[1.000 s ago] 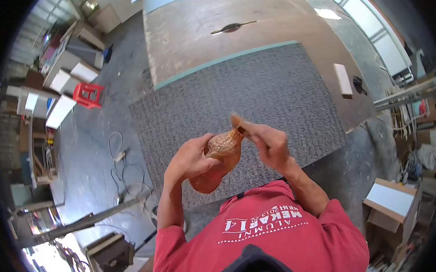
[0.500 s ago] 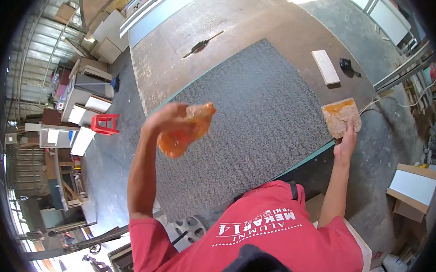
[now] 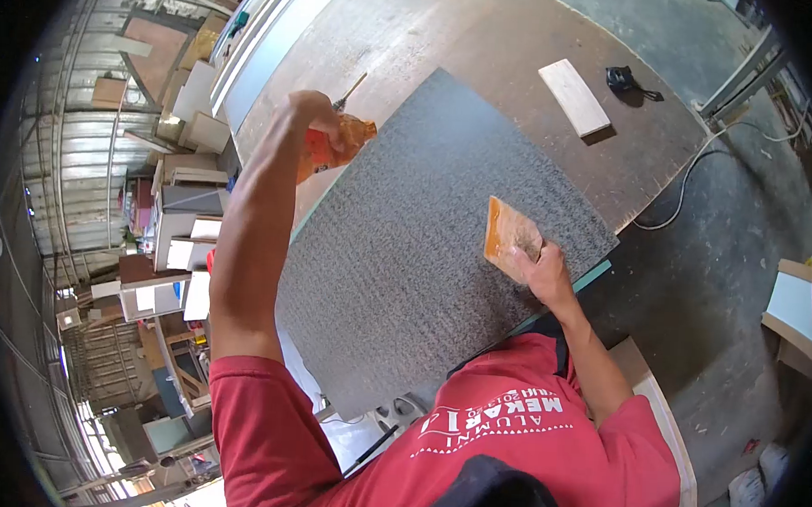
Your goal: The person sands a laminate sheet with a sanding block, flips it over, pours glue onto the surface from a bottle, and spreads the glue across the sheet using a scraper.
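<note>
Lying near the sheet (image 3: 406, 253): pale block (image 3: 573, 98), black object (image 3: 621, 79); left grip (image 3: 318, 118) clasps orange bag (image 3: 316, 153); right grip (image 3: 545, 270) pinches scraper (image 3: 507, 232).

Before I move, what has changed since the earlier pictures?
The right hand let go of the orange bag, took hold of a flat spreader and brought it over the speckled panel. The left hand moved the bag forward, past the panel's edge. The wooden block still lies on the table.

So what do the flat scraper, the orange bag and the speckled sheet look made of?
Flat scraper: perhaps plastic, orange where bare, rough tan crust elsewhere. Orange bag: probably thin plastic, from its glossy highlights. Speckled sheet: mottled grey, faintly sheened, maybe laminate; its core can't be told.
</note>
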`<state>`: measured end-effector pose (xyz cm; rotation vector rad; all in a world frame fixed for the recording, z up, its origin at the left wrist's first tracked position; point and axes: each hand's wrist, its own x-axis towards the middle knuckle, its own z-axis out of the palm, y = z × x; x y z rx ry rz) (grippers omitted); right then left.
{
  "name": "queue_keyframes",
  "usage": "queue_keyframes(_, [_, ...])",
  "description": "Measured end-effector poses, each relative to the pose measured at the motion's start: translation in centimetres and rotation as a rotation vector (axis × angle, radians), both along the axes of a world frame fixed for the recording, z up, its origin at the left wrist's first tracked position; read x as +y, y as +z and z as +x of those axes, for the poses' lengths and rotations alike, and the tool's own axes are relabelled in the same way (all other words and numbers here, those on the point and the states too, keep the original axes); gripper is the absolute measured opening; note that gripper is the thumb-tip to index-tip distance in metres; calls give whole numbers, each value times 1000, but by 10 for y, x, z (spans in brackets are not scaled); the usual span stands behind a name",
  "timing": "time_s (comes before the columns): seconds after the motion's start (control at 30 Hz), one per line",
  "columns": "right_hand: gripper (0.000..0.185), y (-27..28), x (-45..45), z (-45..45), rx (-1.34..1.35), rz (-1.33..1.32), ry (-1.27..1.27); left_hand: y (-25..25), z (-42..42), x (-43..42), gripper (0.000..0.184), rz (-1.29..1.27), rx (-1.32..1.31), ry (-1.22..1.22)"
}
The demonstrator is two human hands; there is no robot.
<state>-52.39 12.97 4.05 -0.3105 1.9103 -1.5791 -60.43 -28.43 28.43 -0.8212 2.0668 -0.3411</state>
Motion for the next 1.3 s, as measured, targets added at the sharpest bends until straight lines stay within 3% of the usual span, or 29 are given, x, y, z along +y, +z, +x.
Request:
queue_keyframes(0.13, [39,-6,19,-11,-32,20,3,9,-34,4,76,-78,-50,-34])
queue_keyframes(0.3, [39,-14,34,-28,-47,55,-71,14,-51,-1,62,-101,9,-68])
queue_keyframes(0.47, [37,-23,28,-44,-4,123,-78,18,-52,-9,58,-25,79,15])
queue_keyframes(0.53, [37,-15,19,-49,46,16,-137,18,-52,-11,58,-19,92,15])
queue_keyframes(0.63, [38,4,10,-59,-13,153,-44,14,-45,-15,58,-31,101,-6])
queue_keyframes(0.7, [33,0,2,-58,-7,95,-49,12,-39,-21,58,34,143,16])
queue_keyframes(0.83, [27,-6,-13,-54,21,-12,-74,0,-20,-37,57,27,134,48])
queue_keyframes(0.97, [28,-8,-21,-52,-8,41,25,-15,11,-53,54,23,63,77])
queue_keyframes(1.17, [36,15,-55,-53,227,45,37,-27,88,-72,53,89,18,165])
queue_keyframes(1.27, [29,38,-86,-57,369,-51,22,-20,126,-61,61,101,126,72])
queue_keyframes(1.3, [28,48,-99,-60,450,-209,35,-17,138,-59,61,94,132,81])
